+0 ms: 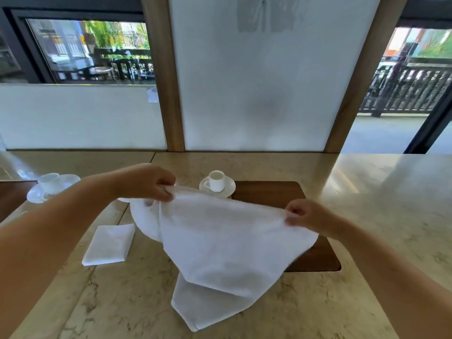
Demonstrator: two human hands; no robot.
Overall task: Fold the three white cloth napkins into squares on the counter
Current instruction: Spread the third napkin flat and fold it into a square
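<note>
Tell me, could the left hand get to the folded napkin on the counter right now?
Probably yes, once it lets go. The left hand pinches the held napkin, so it is busy. The folded napkin lies just below that forearm on bare counter, nothing over it.

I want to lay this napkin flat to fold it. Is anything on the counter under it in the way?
Yes. The held napkin hangs over a white plate and a wooden board, with a cup and saucer just behind. Bare counter lies nearer the person.
</note>
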